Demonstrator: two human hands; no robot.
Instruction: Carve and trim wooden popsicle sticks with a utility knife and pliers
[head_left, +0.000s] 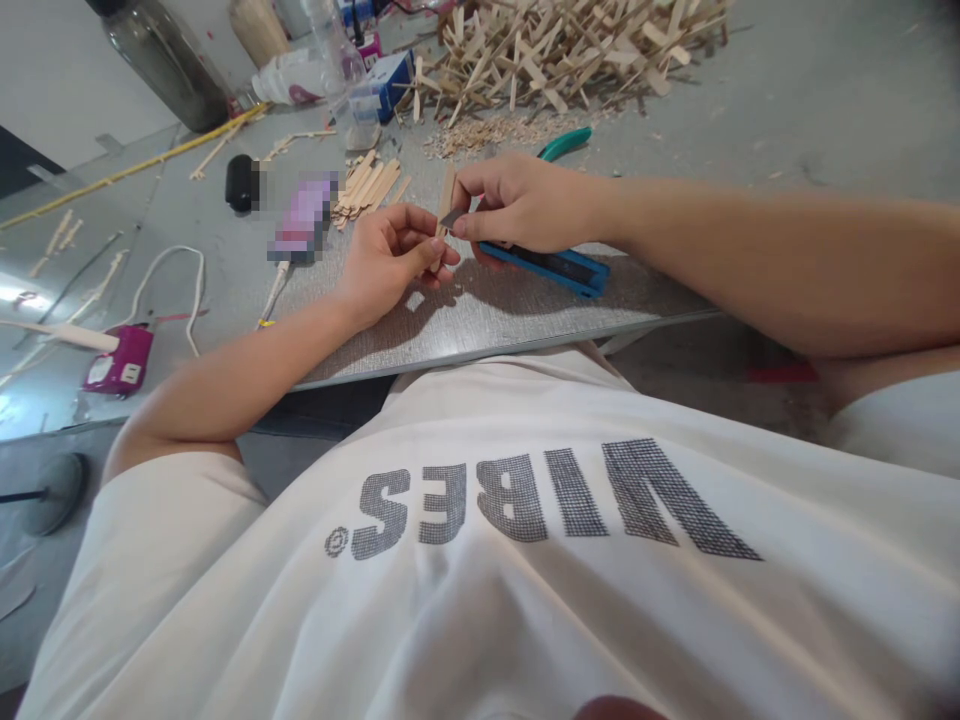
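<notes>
My left hand (394, 250) pinches a flat wooden craft stick (448, 190), which points up and away from me. In my right hand (517, 205) is a utility knife, its short grey blade (451, 217) against the stick. The blue body (559, 268) with a dark slot comes out below my right palm; the fingers partly cover it. A loose fan of craft sticks (367, 188) lies just beyond my left hand. Behind my right hand shows a green tool handle (566, 143), the rest of it hidden.
A large heap of cut wooden pieces (555, 50) covers the back of the table, with shavings (480, 132) before it. On the left are a phone (306, 215) on a cable, a black case (241, 183), a clear bottle (349, 90), a dark bottle (165, 60) and a purple adapter (124, 360).
</notes>
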